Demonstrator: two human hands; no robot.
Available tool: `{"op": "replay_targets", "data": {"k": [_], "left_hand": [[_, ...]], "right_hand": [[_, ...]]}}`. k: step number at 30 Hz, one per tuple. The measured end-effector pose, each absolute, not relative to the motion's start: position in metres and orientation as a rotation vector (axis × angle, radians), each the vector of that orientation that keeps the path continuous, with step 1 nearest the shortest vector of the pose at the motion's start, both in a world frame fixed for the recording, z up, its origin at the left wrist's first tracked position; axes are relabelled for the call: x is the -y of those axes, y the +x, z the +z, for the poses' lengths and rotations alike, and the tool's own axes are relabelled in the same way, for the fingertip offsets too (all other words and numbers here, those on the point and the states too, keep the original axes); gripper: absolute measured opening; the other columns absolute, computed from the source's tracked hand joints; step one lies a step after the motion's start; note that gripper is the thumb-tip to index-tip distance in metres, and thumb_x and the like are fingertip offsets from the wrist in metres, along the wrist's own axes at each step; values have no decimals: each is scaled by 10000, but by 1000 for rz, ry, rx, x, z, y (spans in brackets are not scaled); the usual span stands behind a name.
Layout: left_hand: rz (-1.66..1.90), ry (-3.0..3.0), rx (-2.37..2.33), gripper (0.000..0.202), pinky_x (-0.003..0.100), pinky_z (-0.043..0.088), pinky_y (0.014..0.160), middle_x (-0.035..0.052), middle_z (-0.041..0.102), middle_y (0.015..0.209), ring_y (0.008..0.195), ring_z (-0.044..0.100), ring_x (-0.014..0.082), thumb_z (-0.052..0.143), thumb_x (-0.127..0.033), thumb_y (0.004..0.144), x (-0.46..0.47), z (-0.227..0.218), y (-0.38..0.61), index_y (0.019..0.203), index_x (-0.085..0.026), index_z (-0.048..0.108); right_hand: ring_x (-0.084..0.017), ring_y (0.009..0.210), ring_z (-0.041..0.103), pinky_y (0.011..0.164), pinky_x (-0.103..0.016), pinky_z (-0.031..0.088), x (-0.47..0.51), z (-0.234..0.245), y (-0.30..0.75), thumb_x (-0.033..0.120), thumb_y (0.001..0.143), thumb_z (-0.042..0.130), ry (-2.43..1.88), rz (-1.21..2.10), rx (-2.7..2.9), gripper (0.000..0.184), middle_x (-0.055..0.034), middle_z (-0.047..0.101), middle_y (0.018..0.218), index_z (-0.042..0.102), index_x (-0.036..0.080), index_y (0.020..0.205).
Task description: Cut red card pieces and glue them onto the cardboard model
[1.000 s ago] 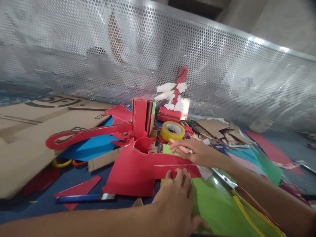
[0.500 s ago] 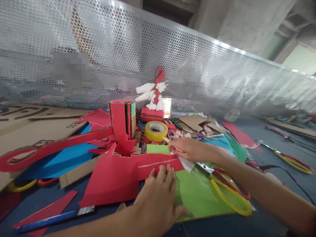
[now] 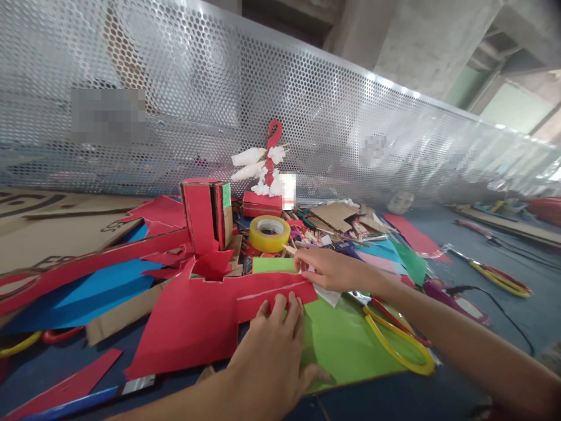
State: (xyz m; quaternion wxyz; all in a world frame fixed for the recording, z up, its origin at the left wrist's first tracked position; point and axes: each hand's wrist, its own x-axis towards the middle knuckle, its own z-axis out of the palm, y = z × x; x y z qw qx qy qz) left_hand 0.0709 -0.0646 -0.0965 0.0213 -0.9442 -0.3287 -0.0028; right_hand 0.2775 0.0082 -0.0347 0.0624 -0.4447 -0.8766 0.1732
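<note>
My left hand (image 3: 272,345) lies spread on a red card sheet (image 3: 193,327), fingertips pressing below a pale line on its narrow right-hand strip. Past that strip's far edge, my right hand (image 3: 328,269) pinches a slim pale stick (image 3: 287,250), whose tip points away to the left; its exact kind is unclear. Beneath both hands lies a green sheet (image 3: 350,345). Scissors with yellow and red handles (image 3: 398,345) rest on the green sheet under my right forearm. Just beyond the stick's tip stands a yellow roll of tape (image 3: 268,235).
A red cardboard box (image 3: 199,216) stands upright at left, near brown cardboard (image 3: 48,228). A blue-handled cutter (image 3: 83,403) lies front left. More scissors (image 3: 495,275) and a purple corded tool (image 3: 456,301) lie to the right. A perforated metal panel (image 3: 210,105) closes off the back.
The view has turned slightly right, so everything sits further left in the picture. Both hands keep nearly the same place on the sheets, and the right hand still pinches the stick.
</note>
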Motion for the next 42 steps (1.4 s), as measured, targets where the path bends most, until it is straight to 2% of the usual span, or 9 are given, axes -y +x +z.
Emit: {"op": "replay_targets", "data": {"k": [4, 8, 15, 20, 24, 29, 33, 42], "left_hand": [[-32, -2924, 1031, 821, 570, 475, 1032, 231, 473, 1536, 1363, 439, 397, 340, -704, 972, 65, -96, 71, 1491, -88, 499], [-18, -2926, 1035, 818, 570, 472, 1038, 225, 463, 1545, 1375, 423, 391, 327, -712, 971, 65, -96, 71, 1490, -105, 505], [-8, -2928, 1040, 874, 580, 476, 1043, 228, 462, 1547, 1357, 436, 390, 310, -730, 964, 65, -95, 72, 1491, -56, 487], [-23, -2954, 1050, 862, 571, 485, 1038, 225, 484, 1531, 1345, 453, 384, 372, -733, 949, 64, -88, 72, 1467, -59, 519], [-124, -2961, 1053, 884, 541, 512, 1007, 198, 530, 1501, 1306, 492, 369, 331, -764, 940, 62, -89, 72, 1438, -67, 551], [-206, -2986, 1011, 887, 514, 477, 1058, 188, 480, 1545, 1357, 477, 359, 268, -747, 964, 62, -97, 71, 1495, -69, 482], [-216, -3037, 928, 931, 499, 439, 1106, 216, 436, 1564, 1408, 446, 368, 254, -763, 953, 64, -101, 72, 1495, -39, 477], [-167, -2994, 944, 1002, 570, 461, 1072, 289, 433, 1524, 1396, 466, 432, 209, -790, 938, 72, -104, 75, 1482, 6, 481]], "right_hand": [[-147, 693, 515, 640, -274, 383, -5, -37, 282, 249, 912, 585, -1411, 692, 2522, 119, -11, 623, 896, 544, 216, 1019], [-155, 755, 528, 675, -265, 395, -1, -43, 289, 268, 864, 640, -1466, 806, 2417, 186, -5, 613, 923, 537, 215, 1009], [-161, 824, 554, 757, -270, 401, 4, -55, 291, 200, 810, 655, -1498, 789, 2319, 187, 17, 606, 924, 523, 212, 942], [-137, 749, 490, 709, -253, 379, 4, -61, 291, 204, 803, 649, -1490, 792, 2270, 181, 36, 564, 873, 502, 215, 908], [-134, 738, 468, 668, -238, 356, 2, -62, 293, 174, 773, 648, -1492, 780, 2274, 194, 37, 535, 840, 492, 216, 880], [-121, 681, 399, 634, -230, 343, 8, -53, 301, 173, 792, 624, -1554, 925, 2207, 187, 54, 452, 775, 459, 220, 866], [-122, 692, 407, 664, -242, 357, 16, -43, 311, 185, 807, 620, -1595, 929, 2201, 180, 48, 467, 799, 452, 219, 861], [-134, 644, 378, 615, -261, 331, 27, -41, 331, 283, 845, 625, -1853, 817, 2217, 175, 56, 476, 730, 466, 235, 899]]}}
